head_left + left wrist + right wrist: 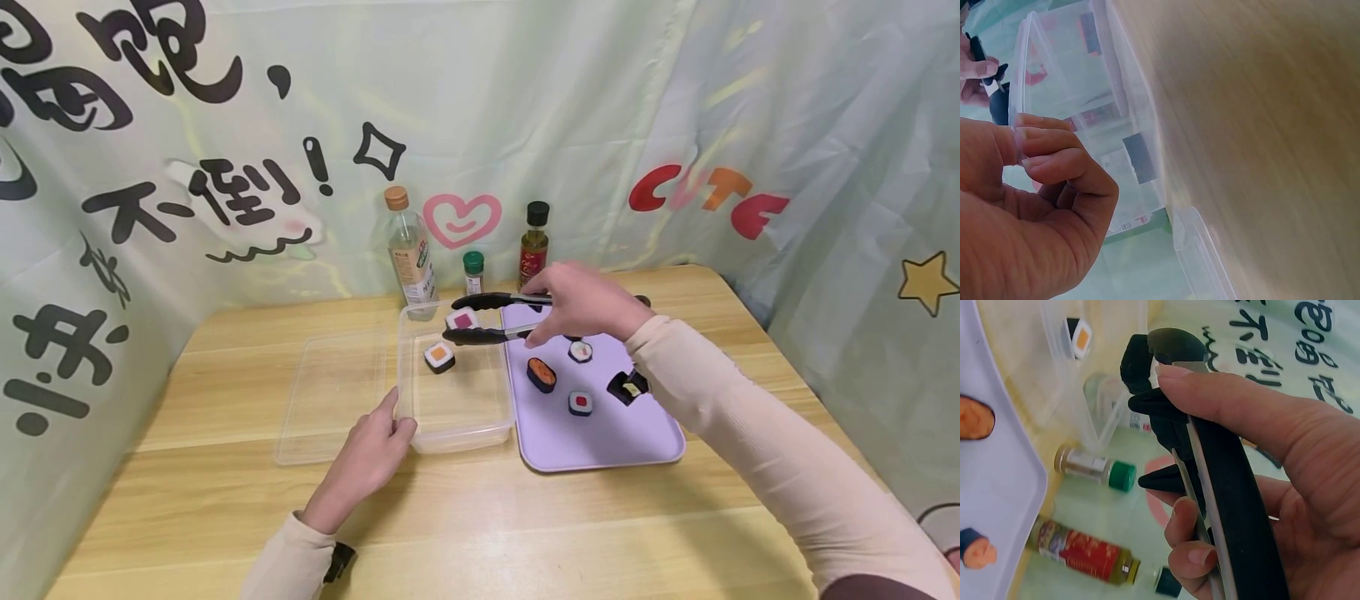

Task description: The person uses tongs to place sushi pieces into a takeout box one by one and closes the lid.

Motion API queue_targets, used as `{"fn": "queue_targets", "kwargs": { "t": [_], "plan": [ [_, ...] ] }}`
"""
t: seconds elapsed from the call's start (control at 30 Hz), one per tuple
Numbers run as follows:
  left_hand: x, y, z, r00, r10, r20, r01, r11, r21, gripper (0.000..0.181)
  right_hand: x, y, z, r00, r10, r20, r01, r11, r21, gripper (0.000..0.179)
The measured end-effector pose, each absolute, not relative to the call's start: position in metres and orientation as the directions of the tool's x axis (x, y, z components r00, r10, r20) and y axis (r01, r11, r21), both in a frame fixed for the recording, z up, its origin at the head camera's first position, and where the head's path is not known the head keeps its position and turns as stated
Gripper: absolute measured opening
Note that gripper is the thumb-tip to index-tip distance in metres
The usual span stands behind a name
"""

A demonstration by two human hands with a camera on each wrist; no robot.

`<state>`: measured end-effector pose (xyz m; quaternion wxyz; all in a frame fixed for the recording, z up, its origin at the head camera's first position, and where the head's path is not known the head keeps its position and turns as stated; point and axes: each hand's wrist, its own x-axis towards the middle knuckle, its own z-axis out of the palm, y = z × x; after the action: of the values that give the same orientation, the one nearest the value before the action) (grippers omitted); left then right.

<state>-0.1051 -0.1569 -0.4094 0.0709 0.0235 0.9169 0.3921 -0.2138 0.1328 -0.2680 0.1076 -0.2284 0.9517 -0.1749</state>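
On a wooden worktop [525,533]: to the right, a lilac tray [600,450]; just beside its left edge, a clear box [457,440]; farther left, lying flat, the clear lid [330,400]. At the box's near left corner, the left grip [367,454], curled on the rim. Over the tray's far part, the right grip [592,304], closed around black-tipped tongs [480,337].

Done, judging by the layout: lid off, one orange-centred sushi piece [439,357] inside the box. In hand: a purple-centred piece [462,320] between the tong tips, above the box, not yet set down. Apparently left: at least four pieces on the tray, among them an orange-topped oval [542,375] and a red-centred roll [580,403].

Clearest in the right wrist view: the red-labelled bottle [1088,550] at the far side, partly hidden by the right grip in the head view. Only in the left wrist view: curled fingers [1041,140] close up at the rim. Only in the head view: the held piece's purple centre.
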Motion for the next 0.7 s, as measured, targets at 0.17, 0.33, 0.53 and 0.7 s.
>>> {"fn": "queue_targets", "kwargs": {
  "t": [0.17,0.33,0.53,0.7],
  "plan": [
    [-0.106,-0.157,-0.41,-0.99,0.092,-0.111,-0.016,0.696,0.717,0.064,-0.211,0.116,-0.271,-0.851,-0.509,-0.132,-0.427,0.815,-0.391,0.067],
    [-0.106,-0.157,-0.409,-0.991,0.079,-0.108,-0.022,0.704,0.71,0.064,-0.21,0.102,-0.275,-0.828,-0.541,-0.148,-0.457,0.804,-0.381,0.066],
    [-0.106,-0.157,-0.41,-0.991,0.075,-0.11,-0.026,0.701,0.713,0.064,-0.209,0.088,-0.284,-0.799,-0.578,-0.163,-0.494,0.787,-0.37,0.063],
    [-0.106,-0.157,-0.41,-0.992,0.079,-0.102,-0.018,0.699,0.715,0.063,-0.209,0.078,-0.292,-0.779,-0.603,-0.174,-0.518,0.774,-0.365,0.053]
  ]
}}
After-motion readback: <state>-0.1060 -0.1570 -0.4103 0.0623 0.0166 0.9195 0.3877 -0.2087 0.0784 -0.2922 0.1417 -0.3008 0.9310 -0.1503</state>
